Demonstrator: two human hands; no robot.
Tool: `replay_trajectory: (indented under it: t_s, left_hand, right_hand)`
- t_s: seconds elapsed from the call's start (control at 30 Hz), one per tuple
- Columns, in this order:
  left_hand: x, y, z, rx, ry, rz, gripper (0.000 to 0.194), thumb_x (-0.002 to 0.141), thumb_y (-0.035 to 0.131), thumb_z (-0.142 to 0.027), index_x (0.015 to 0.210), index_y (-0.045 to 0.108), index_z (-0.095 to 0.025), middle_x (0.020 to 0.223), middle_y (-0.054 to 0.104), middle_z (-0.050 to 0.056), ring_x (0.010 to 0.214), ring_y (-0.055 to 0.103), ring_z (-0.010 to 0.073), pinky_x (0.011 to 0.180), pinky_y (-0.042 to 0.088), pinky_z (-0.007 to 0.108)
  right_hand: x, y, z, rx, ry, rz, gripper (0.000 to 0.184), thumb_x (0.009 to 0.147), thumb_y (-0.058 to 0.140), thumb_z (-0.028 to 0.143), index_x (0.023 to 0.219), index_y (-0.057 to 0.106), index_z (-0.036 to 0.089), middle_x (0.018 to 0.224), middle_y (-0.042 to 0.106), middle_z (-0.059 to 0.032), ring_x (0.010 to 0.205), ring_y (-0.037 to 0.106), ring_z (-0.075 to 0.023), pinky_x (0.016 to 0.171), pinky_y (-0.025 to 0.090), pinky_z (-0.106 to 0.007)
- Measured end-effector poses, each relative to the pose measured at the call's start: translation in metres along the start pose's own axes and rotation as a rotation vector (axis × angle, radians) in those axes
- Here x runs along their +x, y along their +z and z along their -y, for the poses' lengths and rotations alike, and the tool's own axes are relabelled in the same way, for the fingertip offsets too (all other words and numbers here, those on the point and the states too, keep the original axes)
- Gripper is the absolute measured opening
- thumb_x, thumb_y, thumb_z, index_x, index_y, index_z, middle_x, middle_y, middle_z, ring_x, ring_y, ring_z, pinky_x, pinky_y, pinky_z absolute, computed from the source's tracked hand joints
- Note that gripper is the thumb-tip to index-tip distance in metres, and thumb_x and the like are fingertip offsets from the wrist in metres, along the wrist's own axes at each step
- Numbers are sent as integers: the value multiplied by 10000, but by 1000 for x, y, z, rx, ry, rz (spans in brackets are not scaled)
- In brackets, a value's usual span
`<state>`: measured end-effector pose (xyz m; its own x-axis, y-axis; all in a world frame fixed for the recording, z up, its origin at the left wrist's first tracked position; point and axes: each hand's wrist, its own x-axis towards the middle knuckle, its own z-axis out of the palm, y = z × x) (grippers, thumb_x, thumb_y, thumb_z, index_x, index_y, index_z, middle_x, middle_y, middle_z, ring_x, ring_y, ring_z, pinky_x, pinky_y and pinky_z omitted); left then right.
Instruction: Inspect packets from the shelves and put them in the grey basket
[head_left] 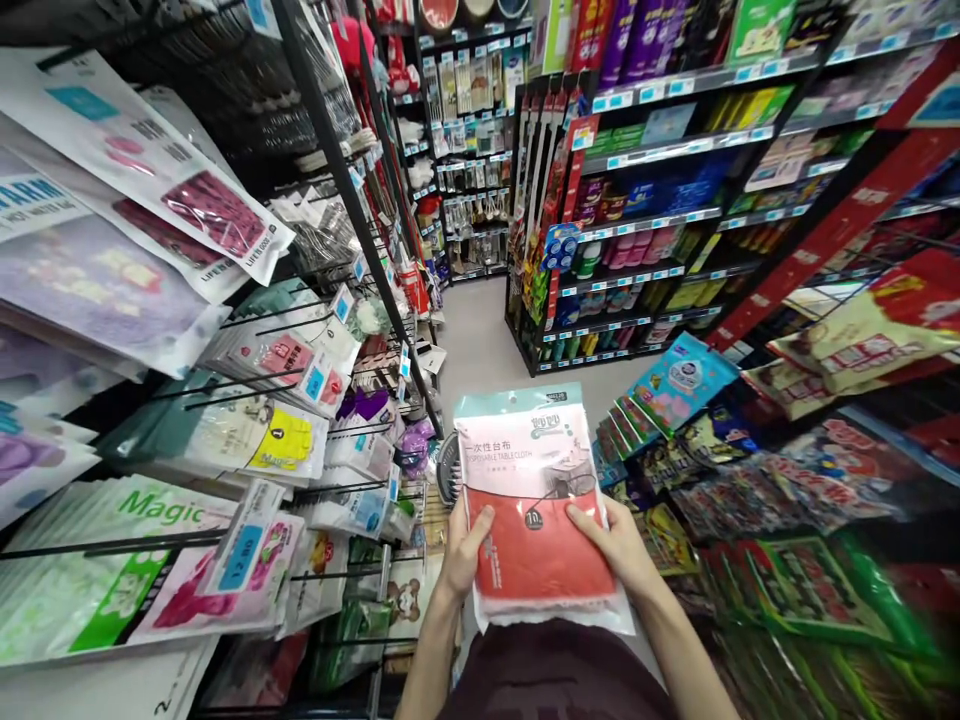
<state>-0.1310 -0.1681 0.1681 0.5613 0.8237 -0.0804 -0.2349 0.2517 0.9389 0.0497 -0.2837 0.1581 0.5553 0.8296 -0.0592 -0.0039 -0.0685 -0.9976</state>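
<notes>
A clear plastic package of disposable tablecloths (534,560), red below and pale with printed text above, is held upright at the middle of the head view. On its left edge my left hand (463,548) is closed, the thumb lying across the front. My right hand (611,540) grips the opposite edge in the same way, thumb on the red part. The fingers of both hands are mostly hidden behind the package. Its lower edge is close to my dark shirt (559,670).
Bagged goods on hooks, among them a green "Magic" pack (142,560), jut out at left. Hanging snack bags (840,570) crowd the right. Ahead, a shelf unit (637,220) stands beside the grey floor (484,330) of an aisle.
</notes>
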Motion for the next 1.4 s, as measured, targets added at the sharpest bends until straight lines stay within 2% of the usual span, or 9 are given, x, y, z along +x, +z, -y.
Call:
replay_trajectory:
  t_s: [0.17, 0.37, 0.63, 0.83, 0.97, 1.07, 1.17, 1.27, 1.4]
  left_hand:
    - [-3, -14, 0, 0, -30, 17, 609, 818, 657, -444, 1346, 486, -195, 1339, 571, 103, 1285, 477, 287, 1108, 350, 413]
    - [-6, -13, -4, -11, -37, 7, 639, 777, 699, -448, 1329, 491, -203, 1279, 610, 109, 1189, 560, 287, 1031, 432, 406]
    - [-8, -25, -17, 221, 70, 132, 666, 755, 736, -379, 1331, 457, -195, 1269, 612, 114, 1139, 590, 280, 995, 461, 380]
    - [-8, -46, -18, 338, 112, 72, 631, 763, 737, -342, 1298, 456, -161, 1226, 625, 131, 1100, 613, 281, 965, 485, 390]
    - [-12, -46, -22, 330, 135, 53, 565, 780, 721, -333, 1267, 487, -167, 1195, 644, 110, 1076, 629, 258, 957, 493, 367]
    - [-14, -43, -20, 289, 144, -5, 583, 793, 710, -324, 1300, 456, -186, 1242, 627, 104, 1128, 608, 251, 978, 488, 355]
    - [-12, -44, -16, 295, 154, -30, 582, 789, 713, -327, 1297, 463, -191, 1244, 628, 99, 1132, 608, 252, 980, 492, 355]
    - [-8, -49, -16, 326, 168, -46, 577, 772, 728, -336, 1272, 483, -185, 1222, 637, 97, 1112, 617, 258, 976, 498, 373]
    - [-2, -57, -23, 331, 175, -54, 780, 637, 838, -330, 1296, 447, -185, 1241, 622, 110, 1135, 602, 289, 967, 510, 400]
  right_hand:
    - [-6, 13, 2, 17, -4, -23, 395, 774, 678, 520, 783, 680, 124, 777, 699, -69, 704, 611, -200, 645, 490, -281]
    - [-7, 18, 9, 26, -47, -55, 354, 790, 677, 482, 834, 670, 131, 802, 691, -64, 722, 601, -196, 667, 475, -277]
    - [26, 27, 29, 25, -165, -142, 378, 780, 665, 531, 774, 650, 153, 715, 673, -33, 643, 580, -173, 603, 464, -253]
    - [25, 50, 14, 96, -160, -206, 358, 781, 673, 514, 858, 670, 164, 810, 714, -67, 733, 637, -221, 649, 521, -279]
    - [10, 51, 4, 198, -50, -32, 406, 771, 693, 492, 1027, 655, 179, 1006, 720, -99, 887, 673, -266, 773, 552, -344]
    - [8, 46, -1, 139, 8, 102, 502, 678, 777, 465, 1061, 646, 168, 1036, 720, -118, 916, 682, -300, 789, 566, -388]
    - [14, 46, -9, 15, -17, 91, 552, 594, 830, 433, 1041, 655, 161, 1012, 727, -124, 905, 685, -310, 782, 575, -393]
    - [24, 53, -11, -21, -69, 73, 541, 602, 823, 409, 1048, 642, 162, 1023, 721, -124, 909, 684, -305, 793, 572, -398]
    - [36, 68, 0, -35, -128, 56, 535, 638, 809, 369, 1093, 601, 180, 1046, 707, -105, 917, 679, -276, 798, 567, -372]
